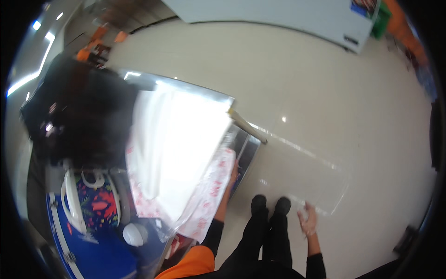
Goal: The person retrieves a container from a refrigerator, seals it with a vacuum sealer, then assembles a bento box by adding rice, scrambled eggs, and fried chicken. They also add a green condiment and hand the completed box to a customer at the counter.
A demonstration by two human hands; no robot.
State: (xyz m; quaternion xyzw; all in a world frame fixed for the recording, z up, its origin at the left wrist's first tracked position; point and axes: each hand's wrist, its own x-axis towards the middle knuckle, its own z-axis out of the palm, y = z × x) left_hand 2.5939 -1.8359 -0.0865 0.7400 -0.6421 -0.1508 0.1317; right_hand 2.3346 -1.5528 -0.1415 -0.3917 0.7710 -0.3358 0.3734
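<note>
A tall stack of white paper sheets lies on the metal table, with a plastic-covered sheet printed in pink at its near side. My left hand is at the right edge of that printed sheet, beside the table's edge. Its fingers are mostly hidden and blurred, so its grip is unclear. Out over the floor to the right, my right hand hangs with fingers apart and nothing in it.
A large glossy black machine stands left of the paper. Nearer are a floral bag with white handles, a blue case and a white round object. A rod juts from the table's corner. A white cabinet stands across the tiled floor.
</note>
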